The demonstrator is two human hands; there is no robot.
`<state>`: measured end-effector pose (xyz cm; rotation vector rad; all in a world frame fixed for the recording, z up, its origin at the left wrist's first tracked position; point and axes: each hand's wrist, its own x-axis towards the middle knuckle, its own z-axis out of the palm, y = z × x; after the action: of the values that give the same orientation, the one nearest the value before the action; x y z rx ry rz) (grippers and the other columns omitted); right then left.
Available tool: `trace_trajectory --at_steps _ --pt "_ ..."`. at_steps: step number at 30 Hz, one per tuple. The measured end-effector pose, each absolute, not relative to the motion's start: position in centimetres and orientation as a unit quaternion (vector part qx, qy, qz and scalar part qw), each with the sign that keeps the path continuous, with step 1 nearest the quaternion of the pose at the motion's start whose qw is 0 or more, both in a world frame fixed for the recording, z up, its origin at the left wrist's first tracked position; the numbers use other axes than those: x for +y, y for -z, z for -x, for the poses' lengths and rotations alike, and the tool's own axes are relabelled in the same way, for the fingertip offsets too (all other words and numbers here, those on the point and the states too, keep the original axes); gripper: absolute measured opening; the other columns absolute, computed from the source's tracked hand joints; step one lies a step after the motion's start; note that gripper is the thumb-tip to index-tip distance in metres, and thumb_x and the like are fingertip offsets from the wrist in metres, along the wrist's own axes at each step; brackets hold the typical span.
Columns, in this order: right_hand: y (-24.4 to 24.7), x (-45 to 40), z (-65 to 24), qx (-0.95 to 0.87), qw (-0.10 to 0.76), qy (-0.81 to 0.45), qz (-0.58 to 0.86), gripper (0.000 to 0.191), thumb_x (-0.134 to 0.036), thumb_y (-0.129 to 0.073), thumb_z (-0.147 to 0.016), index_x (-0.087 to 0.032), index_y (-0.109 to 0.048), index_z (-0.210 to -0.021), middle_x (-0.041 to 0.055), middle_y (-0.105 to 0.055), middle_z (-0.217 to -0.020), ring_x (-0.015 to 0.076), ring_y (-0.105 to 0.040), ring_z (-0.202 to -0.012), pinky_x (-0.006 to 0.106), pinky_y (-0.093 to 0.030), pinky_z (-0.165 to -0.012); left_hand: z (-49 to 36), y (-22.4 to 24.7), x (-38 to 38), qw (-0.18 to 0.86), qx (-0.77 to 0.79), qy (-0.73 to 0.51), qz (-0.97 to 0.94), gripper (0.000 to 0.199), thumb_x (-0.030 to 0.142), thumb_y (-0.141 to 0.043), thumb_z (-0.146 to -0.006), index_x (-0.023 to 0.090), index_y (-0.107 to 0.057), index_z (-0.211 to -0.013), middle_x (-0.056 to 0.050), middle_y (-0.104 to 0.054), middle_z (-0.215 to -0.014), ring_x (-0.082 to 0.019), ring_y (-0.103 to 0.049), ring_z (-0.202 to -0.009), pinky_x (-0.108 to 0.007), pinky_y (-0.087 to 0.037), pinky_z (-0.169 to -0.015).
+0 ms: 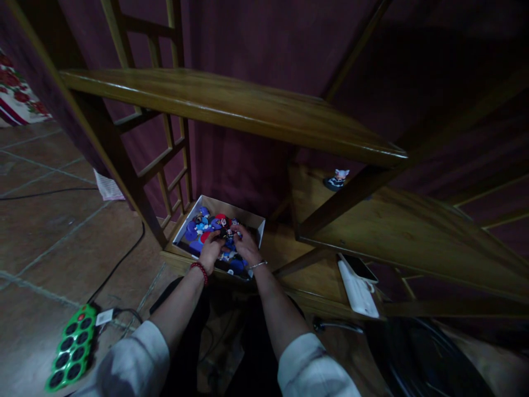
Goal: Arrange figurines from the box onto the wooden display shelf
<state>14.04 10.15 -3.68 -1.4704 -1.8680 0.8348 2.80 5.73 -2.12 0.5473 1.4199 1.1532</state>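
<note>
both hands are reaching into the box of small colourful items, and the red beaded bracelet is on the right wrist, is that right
Not quite: the head view shows the red beaded bracelet on the wrist of the left hand, not the right hand. Both are indeed reaching into the box of small colourful items.

figurines (202, 226) in box (234, 209) | box on shelf (283, 242) | power strip (73, 347) left
</note>
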Motion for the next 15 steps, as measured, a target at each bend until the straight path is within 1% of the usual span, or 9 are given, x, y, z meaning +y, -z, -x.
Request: trace_trajectory --at_steps 2,4,7,10,13,15 --pt "3.89 10.14 -14.05 -0.698 0.320 -0.365 0.527 0.038 -0.010 -0.038 -0.078 -0.022 -0.052 -0.111 0.0014 -0.064 -0.101 0.0112 -0.058 -0.093 0.027 -0.043 -0.086 -2.90 1.93 5.71 0.595 0.579 -0.515 -0.212 0.050 0.015 -0.052 -0.069 0.013 -0.043 -0.118 -0.006 -0.063 -0.077 -0.011 -0.059 -0.052 -0.018 -0.023 -0.036" --pt "4.16 10.16 -14.09 -0.685 0.328 -0.377 0.530 0.040 -0.010 -0.038 -0.078 -0.023 -0.049 -0.114 0.0009 -0.065 -0.101 0.0107 -0.059 -0.092 0.027 -0.044 -0.085 -3.05 1.64 5.68 0.603 0.570 -0.522 -0.197 0.048 0.016 -0.054 -0.069 0.013 -0.044 -0.116 -0.006 -0.064 -0.081 -0.012 -0.060 -0.054 -0.018 -0.024 -0.037" --pt "4.46 10.32 -14.18 -0.664 0.335 -0.359 0.563 0.037 -0.011 -0.041 -0.078 -0.023 -0.051 -0.112 0.0005 -0.066 -0.098 0.0113 -0.061 -0.087 0.028 -0.046 -0.082 -3.25 1.32 5.61 0.599 0.577 -0.522 -0.190 0.045 0.018 -0.056 -0.070 0.013 -0.046 -0.114 -0.007 -0.064 -0.086 -0.012 -0.061 -0.056 -0.017 -0.025 -0.037" --pt "4.50 10.52 -14.13 -0.667 0.346 -0.331 0.571 0.034 -0.013 -0.042 -0.077 -0.021 -0.054 -0.108 0.0003 -0.067 -0.092 0.0114 -0.061 -0.085 0.027 -0.046 -0.082 -3.38 1.40 5.58 0.596 0.581 -0.523 -0.182 0.047 0.017 -0.055 -0.071 0.014 -0.044 -0.116 -0.008 -0.063 -0.091 -0.012 -0.061 -0.057 -0.017 -0.027 -0.037" --pt "4.45 10.56 -13.89 -0.682 0.347 -0.300 0.570 0.030 -0.014 -0.044 -0.076 -0.019 -0.056 -0.103 0.0022 -0.066 -0.090 0.0125 -0.060 -0.085 0.027 -0.045 -0.083 -3.43 1.63 5.61 0.595 0.586 -0.520 -0.180 0.049 0.014 -0.053 -0.072 0.013 -0.040 -0.120 -0.009 -0.064 -0.090 -0.012 -0.062 -0.056 -0.017 -0.028 -0.037" --pt "4.45 10.49 -13.69 -0.694 0.337 -0.273 0.575 0.029 -0.014 -0.045 -0.075 -0.019 -0.058 -0.100 0.0030 -0.065 -0.088 0.0139 -0.059 -0.085 0.028 -0.044 -0.083 -3.45 1.63 5.61 0.597 0.587 -0.514 -0.186 0.048 0.013 -0.051 -0.073 0.012 -0.040 -0.120 -0.010 -0.064 -0.089 -0.011 -0.061 -0.056 -0.017 -0.027 -0.037"
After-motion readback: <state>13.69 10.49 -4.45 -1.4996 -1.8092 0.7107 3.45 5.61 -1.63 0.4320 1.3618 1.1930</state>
